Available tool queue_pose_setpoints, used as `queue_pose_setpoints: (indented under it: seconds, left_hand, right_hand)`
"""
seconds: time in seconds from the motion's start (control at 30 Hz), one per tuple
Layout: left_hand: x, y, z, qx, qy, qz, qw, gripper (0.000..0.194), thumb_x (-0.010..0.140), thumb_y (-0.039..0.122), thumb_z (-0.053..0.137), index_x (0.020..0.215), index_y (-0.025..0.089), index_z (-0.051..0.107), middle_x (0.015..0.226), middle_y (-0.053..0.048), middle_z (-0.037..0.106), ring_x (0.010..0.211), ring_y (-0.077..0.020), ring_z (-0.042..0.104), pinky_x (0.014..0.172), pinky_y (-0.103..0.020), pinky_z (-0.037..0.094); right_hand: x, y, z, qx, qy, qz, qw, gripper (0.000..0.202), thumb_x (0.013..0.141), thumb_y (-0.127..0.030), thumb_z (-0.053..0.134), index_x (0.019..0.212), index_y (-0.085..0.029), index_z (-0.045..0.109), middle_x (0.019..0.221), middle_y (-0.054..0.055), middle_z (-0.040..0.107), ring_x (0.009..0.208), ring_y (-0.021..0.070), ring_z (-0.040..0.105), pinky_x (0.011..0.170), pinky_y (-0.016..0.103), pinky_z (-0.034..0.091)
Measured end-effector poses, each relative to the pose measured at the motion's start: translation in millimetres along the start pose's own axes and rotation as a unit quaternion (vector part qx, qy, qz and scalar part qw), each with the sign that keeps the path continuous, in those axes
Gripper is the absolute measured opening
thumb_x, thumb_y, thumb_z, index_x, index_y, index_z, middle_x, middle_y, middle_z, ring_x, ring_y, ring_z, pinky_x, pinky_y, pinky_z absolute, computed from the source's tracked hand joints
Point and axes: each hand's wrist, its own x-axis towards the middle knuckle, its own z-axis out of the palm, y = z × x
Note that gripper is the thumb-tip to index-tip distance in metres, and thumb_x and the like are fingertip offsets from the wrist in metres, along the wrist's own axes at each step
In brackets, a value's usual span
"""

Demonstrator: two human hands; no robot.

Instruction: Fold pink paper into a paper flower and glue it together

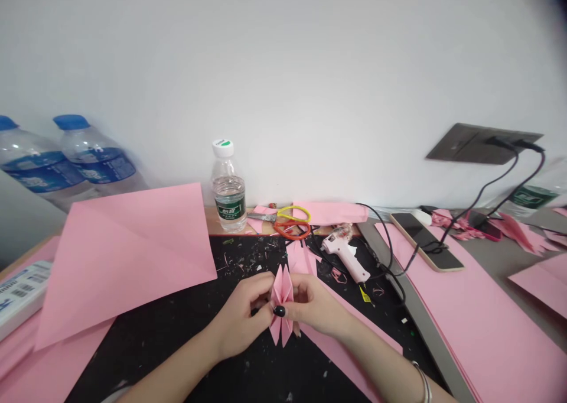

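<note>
A small folded pink paper piece (pixel 282 282) with several pointed tips is held upright between both hands, over the black mat (pixel 177 338). My left hand (pixel 243 314) grips its left side, fingers bent around the edge. On the other side, my right hand (pixel 314 305) pinches it, the dark-nailed thumb lying across the front of the folds. Some fingertips of both hands are hidden behind the paper.
Large pink sheets (pixel 137 249) lie left, more pink sheets (pixel 478 296) right. Behind the hands are a water bottle (pixel 229 199), scissors (pixel 292 223) and a pink glue gun (pixel 345 255). A phone (pixel 425 240) and black cables (pixel 390 237) lie at right.
</note>
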Motion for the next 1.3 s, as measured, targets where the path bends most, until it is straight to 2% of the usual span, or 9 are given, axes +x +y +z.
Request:
queue_pose_setpoints:
  seconds: [0.27, 0.43, 0.53, 0.63, 0.7, 0.87, 1.03, 1.17, 1.3]
  left_hand:
    - [1.3, -6.2, -4.7, -0.143, 0.008, -0.054, 0.988, 0.014, 0.076, 0.020, 0.050, 0.078, 0.014, 0.062, 0.078, -0.002, 0.058, 0.076, -0.0199, 0.054, 0.069, -0.029, 0.043]
    - [0.6, -8.3, -3.5, -0.200, 0.014, -0.098, 0.975, 0.015, 0.072, 0.024, 0.053, 0.076, 0.014, 0.063, 0.072, -0.004, 0.062, 0.071, -0.0221, 0.058, 0.065, -0.032, 0.045]
    - [0.2, -8.5, -2.6, -0.235, 0.005, -0.101, 0.967, 0.020, 0.073, 0.027, 0.052, 0.084, 0.014, 0.064, 0.077, -0.005, 0.064, 0.071, -0.0223, 0.060, 0.065, -0.033, 0.046]
    - [0.3, -6.3, -2.4, -0.224, -0.005, -0.095, 0.970, 0.022, 0.079, 0.030, 0.052, 0.091, 0.014, 0.062, 0.082, -0.005, 0.064, 0.073, -0.0218, 0.059, 0.067, -0.033, 0.046]
    - [0.4, -3.5, -2.5, -0.193, 0.005, -0.090, 0.977, 0.023, 0.083, 0.032, 0.051, 0.089, 0.013, 0.062, 0.078, -0.004, 0.062, 0.071, -0.0201, 0.058, 0.068, -0.032, 0.046]
    - [-0.2, -0.5, -1.0, -0.137, 0.019, -0.062, 0.988, 0.024, 0.083, 0.034, 0.055, 0.090, 0.012, 0.063, 0.077, -0.002, 0.061, 0.079, -0.0207, 0.057, 0.072, -0.030, 0.045]
    - [0.0, -6.0, 0.4, -0.156, 0.006, -0.097, 0.983, 0.025, 0.081, 0.034, 0.058, 0.093, 0.012, 0.060, 0.076, -0.003, 0.062, 0.072, -0.0197, 0.059, 0.067, -0.031, 0.047]
    - [1.4, -7.6, -1.5, -0.173, 0.015, -0.092, 0.980, 0.022, 0.081, 0.033, 0.059, 0.090, 0.013, 0.061, 0.080, -0.003, 0.062, 0.081, -0.0212, 0.058, 0.074, -0.031, 0.046]
    - [2.2, -8.8, -3.0, -0.202, 0.013, -0.094, 0.975, 0.025, 0.083, 0.032, 0.057, 0.101, 0.014, 0.061, 0.086, -0.004, 0.062, 0.084, -0.0214, 0.058, 0.076, -0.033, 0.045]
  right_hand:
    - [0.9, 0.4, -3.8, 0.064, -0.048, -0.003, 0.997, 0.032, 0.074, -0.041, 0.066, 0.077, -0.010, 0.060, 0.058, -0.001, 0.056, 0.042, 0.0063, 0.050, 0.039, 0.017, 0.039]
    - [-0.5, 1.2, -1.9, 0.062, -0.025, -0.015, 0.998, 0.030, 0.076, -0.041, 0.064, 0.083, -0.012, 0.060, 0.060, -0.002, 0.057, 0.046, 0.0078, 0.052, 0.041, 0.018, 0.040]
    - [-0.6, -0.3, 0.2, 0.031, -0.009, -0.031, 0.999, 0.028, 0.077, -0.039, 0.063, 0.084, -0.012, 0.060, 0.060, -0.002, 0.056, 0.045, 0.0075, 0.050, 0.042, 0.019, 0.041]
    - [0.0, -1.1, 1.0, 0.014, -0.001, -0.036, 0.999, 0.029, 0.077, -0.040, 0.063, 0.084, -0.012, 0.059, 0.059, -0.002, 0.055, 0.044, 0.0077, 0.050, 0.042, 0.020, 0.042]
    - [0.5, -0.8, 0.7, 0.019, -0.006, -0.034, 0.999, 0.029, 0.078, -0.042, 0.061, 0.083, -0.013, 0.058, 0.059, -0.002, 0.054, 0.043, 0.0075, 0.050, 0.041, 0.019, 0.042]
    - [1.1, -0.4, 1.4, 0.017, -0.014, -0.031, 0.999, 0.031, 0.079, -0.042, 0.060, 0.084, -0.012, 0.059, 0.061, -0.002, 0.053, 0.043, 0.0069, 0.048, 0.041, 0.019, 0.042]
    - [0.2, -2.1, 3.4, -0.008, 0.003, -0.040, 0.999, 0.030, 0.081, -0.042, 0.058, 0.086, -0.013, 0.060, 0.065, -0.001, 0.054, 0.046, 0.0073, 0.049, 0.044, 0.020, 0.041]
    - [-0.2, -2.1, 2.0, -0.006, 0.023, -0.046, 0.999, 0.031, 0.080, -0.043, 0.059, 0.087, -0.014, 0.059, 0.063, -0.002, 0.055, 0.046, 0.0080, 0.049, 0.043, 0.020, 0.040]
    - [-0.5, -0.6, -0.6, 0.018, 0.020, -0.044, 0.999, 0.029, 0.081, -0.042, 0.057, 0.090, -0.015, 0.060, 0.060, -0.003, 0.054, 0.045, 0.0085, 0.049, 0.045, 0.021, 0.040]
